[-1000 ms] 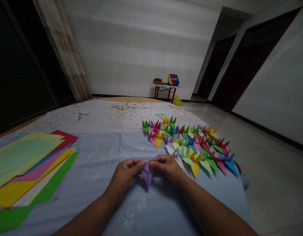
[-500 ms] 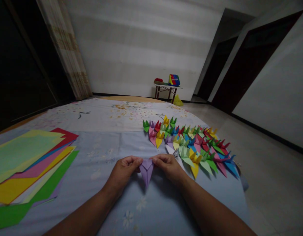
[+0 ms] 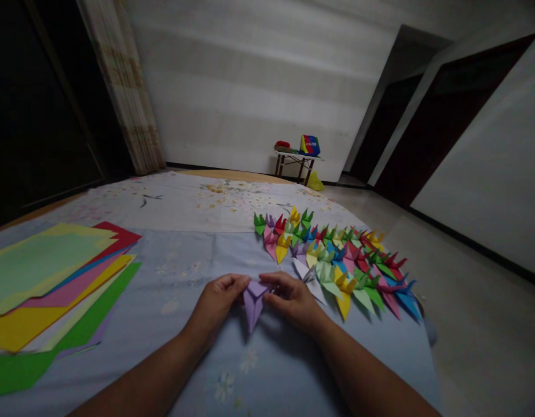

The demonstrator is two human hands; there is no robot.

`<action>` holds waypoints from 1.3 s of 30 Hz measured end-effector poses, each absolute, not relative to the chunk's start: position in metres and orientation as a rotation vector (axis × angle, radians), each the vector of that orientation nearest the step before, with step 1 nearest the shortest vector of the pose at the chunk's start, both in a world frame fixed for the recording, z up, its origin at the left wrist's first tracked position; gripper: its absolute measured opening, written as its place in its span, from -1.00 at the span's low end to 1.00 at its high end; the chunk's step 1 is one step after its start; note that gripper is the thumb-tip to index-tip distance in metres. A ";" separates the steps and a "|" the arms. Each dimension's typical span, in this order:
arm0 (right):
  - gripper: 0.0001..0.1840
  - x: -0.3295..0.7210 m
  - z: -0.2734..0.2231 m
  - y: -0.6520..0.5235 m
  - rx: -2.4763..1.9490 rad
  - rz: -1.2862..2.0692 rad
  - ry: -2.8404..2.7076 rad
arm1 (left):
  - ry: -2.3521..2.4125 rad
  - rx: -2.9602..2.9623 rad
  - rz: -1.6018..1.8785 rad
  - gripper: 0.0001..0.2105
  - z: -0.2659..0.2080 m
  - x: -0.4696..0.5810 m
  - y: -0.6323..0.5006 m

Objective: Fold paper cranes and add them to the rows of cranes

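Observation:
A small piece of purple folded paper [image 3: 253, 304], kite-shaped with its point downward, is held just above the blue cloth. My left hand [image 3: 222, 298] pinches its upper left edge between thumb and fingers. On the opposite side my right hand [image 3: 291, 298] has its index finger at the top edge and its thumb at the right corner, gripping the paper there. Beyond my right hand stand rows of folded paper cranes [image 3: 323, 255] in many colours. The undersides of my fingers are hidden.
A fanned stack of coloured paper sheets [image 3: 54, 278] lies at the left. A flowered cloth [image 3: 172, 202] covers the round table. Against the far wall a small table [image 3: 293, 155] holds a colourful box [image 3: 310, 145], with a yellow bag [image 3: 315, 181] beside it on the floor.
The purple paper has tilted, its point swinging slightly left. My right thumb and index finger have shifted from a close pinch to a wider hold around the right corner.

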State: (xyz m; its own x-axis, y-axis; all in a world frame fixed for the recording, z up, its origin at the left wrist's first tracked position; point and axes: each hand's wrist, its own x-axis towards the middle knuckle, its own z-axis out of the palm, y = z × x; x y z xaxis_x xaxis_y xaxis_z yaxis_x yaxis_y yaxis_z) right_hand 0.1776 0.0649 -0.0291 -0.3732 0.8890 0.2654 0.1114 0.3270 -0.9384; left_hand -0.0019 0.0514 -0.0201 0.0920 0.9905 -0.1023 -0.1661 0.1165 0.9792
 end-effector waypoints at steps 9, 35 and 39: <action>-0.75 0.177 -0.027 0.064 -1.027 1.064 -1.670 | 1.042 1.139 1.127 -0.59 -0.017 0.005 0.044; -0.72 0.174 -0.030 0.064 -1.012 1.318 -1.527 | 1.073 1.154 1.125 -0.69 -0.011 0.007 0.040; -0.71 0.175 -0.029 0.064 -0.906 1.369 -1.498 | 1.116 1.099 1.154 -0.68 -0.010 0.006 0.041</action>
State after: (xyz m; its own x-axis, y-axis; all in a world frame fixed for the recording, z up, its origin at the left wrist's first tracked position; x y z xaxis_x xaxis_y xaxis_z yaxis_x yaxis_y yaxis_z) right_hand 0.1753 0.0641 -0.0286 -0.3393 0.9313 0.1328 -0.0485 0.1236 -0.9911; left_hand 0.0058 0.0413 -0.0095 0.0700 0.9946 -0.0764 -0.1091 0.0837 0.9905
